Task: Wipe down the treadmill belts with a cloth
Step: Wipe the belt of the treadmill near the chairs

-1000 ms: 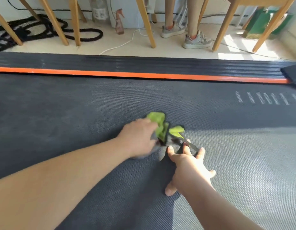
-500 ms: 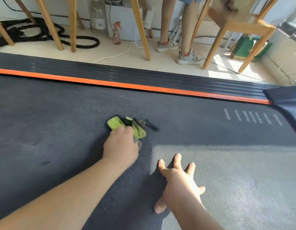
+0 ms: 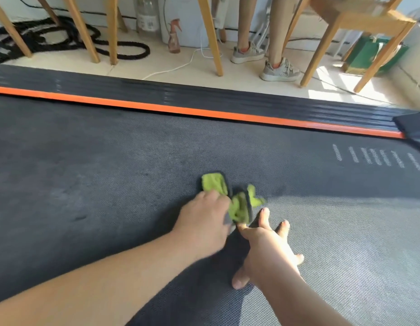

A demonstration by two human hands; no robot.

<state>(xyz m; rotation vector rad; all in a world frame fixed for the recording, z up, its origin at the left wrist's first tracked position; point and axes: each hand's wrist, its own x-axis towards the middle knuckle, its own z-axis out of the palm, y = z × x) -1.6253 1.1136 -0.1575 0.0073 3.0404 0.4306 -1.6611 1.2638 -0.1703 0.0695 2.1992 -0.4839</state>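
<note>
Your left grip [image 3: 204, 222] holds the cloth [image 3: 215, 185] on the belt [image 3: 110, 172], blurred, probably curled round it; right grip [image 3: 268, 252] rests splayed flat beside it.

Bare left forearm [image 3: 98, 281] and left hand [image 3: 204, 223], bare right forearm [image 3: 308, 302] and right hand [image 3: 268, 252], short fingernails [image 3: 265, 211]

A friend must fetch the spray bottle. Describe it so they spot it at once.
Look past the treadmill's orange stripe to the pale floor by the wall. The spray bottle stands there before a white box. Unlike the taller clear bottle to its left, it is small, pinkish, trigger-topped.
</note>
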